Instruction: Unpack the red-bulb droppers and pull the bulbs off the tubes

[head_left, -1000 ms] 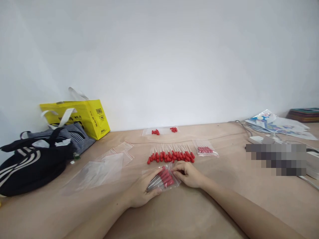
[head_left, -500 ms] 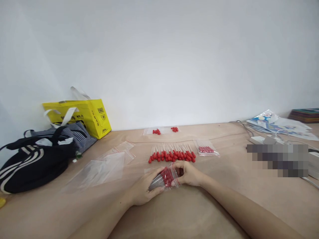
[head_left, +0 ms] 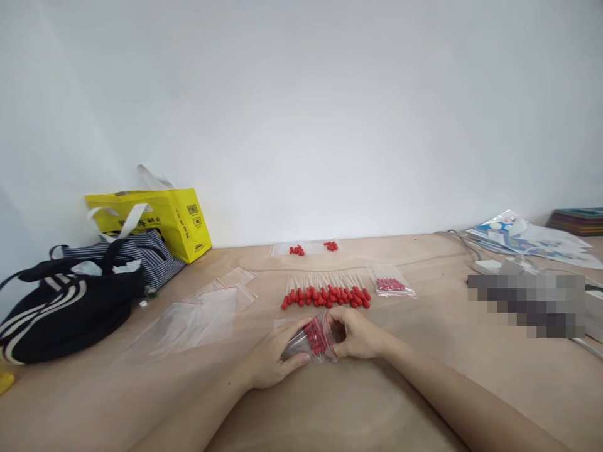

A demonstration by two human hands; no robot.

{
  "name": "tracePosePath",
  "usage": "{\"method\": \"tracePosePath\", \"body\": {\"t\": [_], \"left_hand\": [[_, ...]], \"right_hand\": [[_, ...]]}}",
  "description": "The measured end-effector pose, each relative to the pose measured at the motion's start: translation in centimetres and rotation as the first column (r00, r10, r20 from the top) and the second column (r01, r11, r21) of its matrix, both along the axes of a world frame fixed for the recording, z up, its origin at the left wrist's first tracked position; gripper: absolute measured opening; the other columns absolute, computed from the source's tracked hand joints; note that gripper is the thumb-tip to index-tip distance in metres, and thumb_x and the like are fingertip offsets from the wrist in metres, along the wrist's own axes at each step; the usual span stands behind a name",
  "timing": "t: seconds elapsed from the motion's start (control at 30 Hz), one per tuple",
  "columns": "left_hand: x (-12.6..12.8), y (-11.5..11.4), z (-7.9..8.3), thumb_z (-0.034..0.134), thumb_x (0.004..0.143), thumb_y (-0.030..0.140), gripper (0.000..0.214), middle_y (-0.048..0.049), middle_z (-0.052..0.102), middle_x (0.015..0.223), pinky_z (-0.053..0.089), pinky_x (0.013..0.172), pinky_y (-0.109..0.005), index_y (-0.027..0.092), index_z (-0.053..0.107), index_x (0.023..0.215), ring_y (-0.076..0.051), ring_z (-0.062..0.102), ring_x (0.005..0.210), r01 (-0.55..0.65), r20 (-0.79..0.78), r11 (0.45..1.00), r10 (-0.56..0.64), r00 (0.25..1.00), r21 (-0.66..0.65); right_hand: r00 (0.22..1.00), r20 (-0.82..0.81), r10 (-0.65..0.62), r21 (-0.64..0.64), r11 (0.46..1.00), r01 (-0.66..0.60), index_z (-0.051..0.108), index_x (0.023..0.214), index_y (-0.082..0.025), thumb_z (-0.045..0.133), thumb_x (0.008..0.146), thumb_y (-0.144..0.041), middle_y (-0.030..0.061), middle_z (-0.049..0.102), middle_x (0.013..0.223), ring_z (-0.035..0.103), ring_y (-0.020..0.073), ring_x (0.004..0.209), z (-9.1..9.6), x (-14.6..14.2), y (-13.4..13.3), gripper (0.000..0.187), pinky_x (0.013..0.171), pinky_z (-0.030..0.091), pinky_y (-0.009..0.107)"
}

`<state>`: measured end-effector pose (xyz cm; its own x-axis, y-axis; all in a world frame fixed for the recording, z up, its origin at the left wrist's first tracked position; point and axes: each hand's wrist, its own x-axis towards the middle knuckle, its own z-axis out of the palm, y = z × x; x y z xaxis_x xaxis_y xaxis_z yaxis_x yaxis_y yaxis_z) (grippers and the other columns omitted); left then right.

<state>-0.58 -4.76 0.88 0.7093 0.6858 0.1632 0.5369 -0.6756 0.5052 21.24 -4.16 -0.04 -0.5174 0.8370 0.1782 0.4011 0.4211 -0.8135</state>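
Observation:
Between my hands is a clear zip bag point(head_left: 316, 338) holding red-tipped sticks, their red heads toward the right. My left hand point(head_left: 276, 356) is closed round the bag's left end, thumb below and fingers above. At its right end, by the red-edged opening, my right hand point(head_left: 354, 333) grips the plastic with bent fingers. Just beyond lies a row of loose red-tipped sticks point(head_left: 326, 292), heads toward me. To their right rests a filled zip bag point(head_left: 391, 282) with red tips showing.
At left lie several flat clear zip bags point(head_left: 202, 314), beside a black bag point(head_left: 75, 307), a striped bag point(head_left: 157, 257) and a yellow bag point(head_left: 183, 220). Near the wall is a plastic sheet point(head_left: 313, 249) with small red pieces. Papers point(head_left: 527, 235) and a power strip point(head_left: 487, 266) are at right.
The bag's red-edged end has been drawn in by my right hand, whose fingers now sit closer over the opening. My left hand keeps its hold. The view shifts slightly.

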Motion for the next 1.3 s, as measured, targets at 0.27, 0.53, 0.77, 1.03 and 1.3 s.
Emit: {"method": "tracePosePath", "body": {"t": [0.27,0.53,0.77,1.03,1.3], "left_hand": [[0.0,-0.1,0.3,0.048,0.079,0.036,0.052,-0.0065,0.046,0.126,0.036,0.093,-0.037,0.023,0.031,0.127,-0.023,0.045,0.111,-0.011,-0.003,1.0,0.011,1.0,-0.013],[-0.2,0.0,0.1,0.049,0.079,0.037,0.052,-0.0065,0.045,0.126,0.035,0.094,-0.038,0.023,0.032,0.127,-0.023,0.044,0.112,-0.024,0.011,0.999,0.025,1.0,-0.028],[-0.2,0.0,0.1,0.05,0.078,0.039,0.052,-0.0061,0.046,0.127,0.034,0.095,-0.04,0.025,0.036,0.126,-0.024,0.044,0.113,-0.052,0.014,0.998,0.053,0.999,-0.028],[-0.2,0.0,0.0,0.047,0.08,0.037,0.051,-0.0064,0.042,0.13,0.033,0.097,-0.04,0.023,0.034,0.127,-0.023,0.04,0.116,-0.05,-0.047,0.999,0.049,0.998,-0.022],[-0.2,-0.1,0.1,0.048,0.08,0.037,0.052,-0.0054,0.04,0.131,0.031,0.097,-0.041,0.025,0.033,0.128,-0.023,0.039,0.117,-0.054,-0.041,0.998,0.053,0.998,-0.037]], "right_hand": [[0.996,-0.077,0.033,-0.099,0.994,-0.041,0.05,0.083,-0.017,0.073,0.052,-0.026,-0.0038,0.053,0.074,0.047,0.0085,0.061,-0.7,-0.1,0.0,0.04,0.053,0.037,0.018],[0.997,-0.063,0.036,-0.012,0.999,-0.036,0.052,0.071,-0.017,0.067,0.055,-0.018,-0.0056,0.05,0.063,0.043,0.0068,0.054,-0.4,-0.6,-0.2,0.022,0.048,0.034,0.017],[0.997,-0.039,0.065,-0.061,0.996,-0.067,0.051,0.065,-0.016,0.064,0.058,-0.018,-0.0064,0.046,0.057,0.04,0.0057,0.051,-0.2,1.3,0.1,0.014,0.048,0.033,0.017],[0.967,-0.238,0.089,-0.192,0.972,-0.137,0.057,0.087,-0.015,0.067,0.063,-0.035,-0.0039,0.053,0.066,0.045,0.007,0.056,-0.7,0.7,0.3,0.033,0.053,0.036,0.019],[0.904,-0.36,-0.229,-0.408,0.911,0.068,0.053,0.072,-0.017,0.067,0.055,-0.024,-0.0047,0.055,0.058,0.047,0.0064,0.048,0.5,4.7,1.3,0.023,0.045,0.035,0.019]]}}
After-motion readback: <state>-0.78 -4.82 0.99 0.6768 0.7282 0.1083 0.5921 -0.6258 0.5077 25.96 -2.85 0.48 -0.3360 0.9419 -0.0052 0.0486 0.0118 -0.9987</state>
